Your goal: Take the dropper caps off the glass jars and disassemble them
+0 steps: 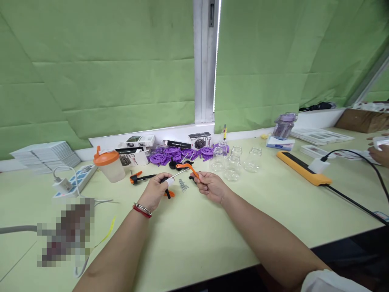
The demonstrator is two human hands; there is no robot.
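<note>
My left hand (pixel 157 190) is closed around a black part with a thin metal rod (pixel 179 173) that points up to the right. Below its fingers, a black-and-orange piece (pixel 169 194) shows partly. My right hand (pixel 211 186) pinches a curved orange lever (pixel 190 166), whose far end is at the rod's tip; whether they touch I cannot tell. Beside the right fingers is a small black piece (pixel 192 178). Several screws (pixel 182 185) lie on the table between my hands. Left of them rests another black-and-orange piece (pixel 141 177) with a lever.
Purple spoked plastic parts (pixel 173 154) and cup holder boxes (pixel 199 141) lie at the back. Clear glass jars (pixel 232 168) stand right of my hands, an orange-lidded cup (pixel 109 166) left. A yellow power strip (pixel 300 168) and another person's hand (pixel 379 153) are far right.
</note>
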